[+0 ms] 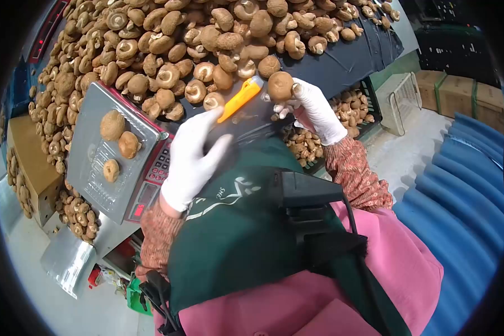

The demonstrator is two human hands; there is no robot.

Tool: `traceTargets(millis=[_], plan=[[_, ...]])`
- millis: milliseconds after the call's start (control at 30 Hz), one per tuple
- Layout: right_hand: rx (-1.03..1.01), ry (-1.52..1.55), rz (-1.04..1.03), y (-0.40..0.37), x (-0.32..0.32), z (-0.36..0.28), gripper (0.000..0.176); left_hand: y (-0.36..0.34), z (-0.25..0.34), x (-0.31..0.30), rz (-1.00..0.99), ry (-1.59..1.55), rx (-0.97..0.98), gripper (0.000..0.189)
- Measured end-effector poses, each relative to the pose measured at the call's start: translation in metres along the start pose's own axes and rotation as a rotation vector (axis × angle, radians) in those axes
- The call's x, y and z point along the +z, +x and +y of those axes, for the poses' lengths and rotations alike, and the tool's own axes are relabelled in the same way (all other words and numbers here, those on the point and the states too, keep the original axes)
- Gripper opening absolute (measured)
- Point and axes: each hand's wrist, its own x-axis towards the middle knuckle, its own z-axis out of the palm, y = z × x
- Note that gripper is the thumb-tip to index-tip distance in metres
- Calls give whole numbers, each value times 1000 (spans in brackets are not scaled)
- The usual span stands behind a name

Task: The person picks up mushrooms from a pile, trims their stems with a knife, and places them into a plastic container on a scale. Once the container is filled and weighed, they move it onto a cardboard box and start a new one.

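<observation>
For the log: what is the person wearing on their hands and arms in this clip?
The left hand and the right hand are both in plain white gloves with no visible markings. The left sleeve and right sleeve are long, of reddish-orange fabric with a fine mottled pattern, and meet the gloves at the wrists.

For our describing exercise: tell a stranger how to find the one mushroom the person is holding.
Start at the big heap of brown mushrooms on the dark table. At its near edge the white-gloved right hand holds one round mushroom, beside the tip of the yellow tool. Unlike its neighbours, it is pinched in fingers, not lying in the pile.
</observation>
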Motion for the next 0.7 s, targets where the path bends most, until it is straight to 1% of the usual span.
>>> traceTargets(millis=[33,100,133,167,200,233,300,333,367,433,467,500,567,600,633,700], plan=[[-17,8,-36,-2,11,-3,58,6,2,5,11,-1,43,57],[-49,29,-113,-5,42,-7,58,25,20,13,45,-243,10,63],[-38,28,-123,-7,52,-5,51,29,20,17,17,-258,42,65],[3,-138,-100,-7,58,-5,42,31,18,20,-12,-275,74,67],[12,-171,-104,-10,65,-9,38,33,15,21,-34,-195,92,64],[20,-208,-102,-11,69,-13,34,32,13,21,-17,-216,60,64],[-155,-308,62,5,54,-4,33,26,10,21,15,-264,3,64],[-317,-550,264,19,49,2,31,22,8,16,27,-301,-36,64],[-288,-836,416,21,42,-1,42,20,11,13,46,-335,-100,68],[-668,-1349,558,47,21,18,52,17,6,14,73,-304,-172,69],[-639,-1387,514,58,15,24,59,16,5,14,76,-281,-169,68],[-605,-1475,545,66,14,29,56,15,7,15,70,-354,-225,68],[-693,-1355,516,76,-3,39,53,14,13,13,65,-495,-334,67],[-646,-1341,542,76,-4,34,51,17,14,6,49,-366,-232,66],[-458,-996,525,64,9,23,48,15,15,3,60,-376,-237,66],[-235,-101,336,60,3,12,46,11,14,0,82,-404,-242,66]])
